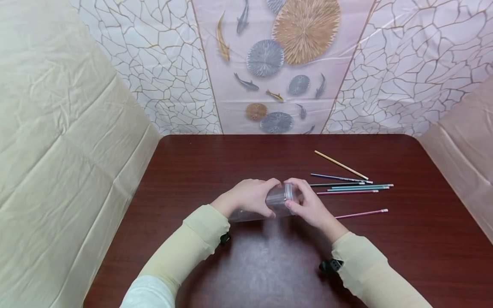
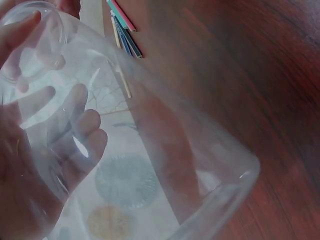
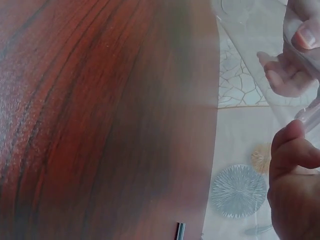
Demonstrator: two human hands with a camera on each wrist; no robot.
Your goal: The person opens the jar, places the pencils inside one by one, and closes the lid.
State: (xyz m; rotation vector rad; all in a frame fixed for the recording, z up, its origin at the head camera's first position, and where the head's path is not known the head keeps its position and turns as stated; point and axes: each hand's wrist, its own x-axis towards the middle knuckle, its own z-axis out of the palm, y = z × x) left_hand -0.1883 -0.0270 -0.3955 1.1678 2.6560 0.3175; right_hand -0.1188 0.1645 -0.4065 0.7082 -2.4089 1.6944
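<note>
Head view: the left hand (image 1: 250,196) is curled around the clear container (image 1: 275,200); the right hand (image 1: 311,207) grips its rim end. Pencils (image 1: 358,189) lie rightward on the counter (image 1: 185,171).

Clear jar (image 1: 276,199), red-brn wood-grain tbl (image 1: 215,158)

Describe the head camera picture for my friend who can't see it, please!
A person's left hand and right hand hold a clear jar tipped on its side over a dark reddish table. Several pencils lie loose to the right, and behind hangs a fish-patterned backdrop.
</note>
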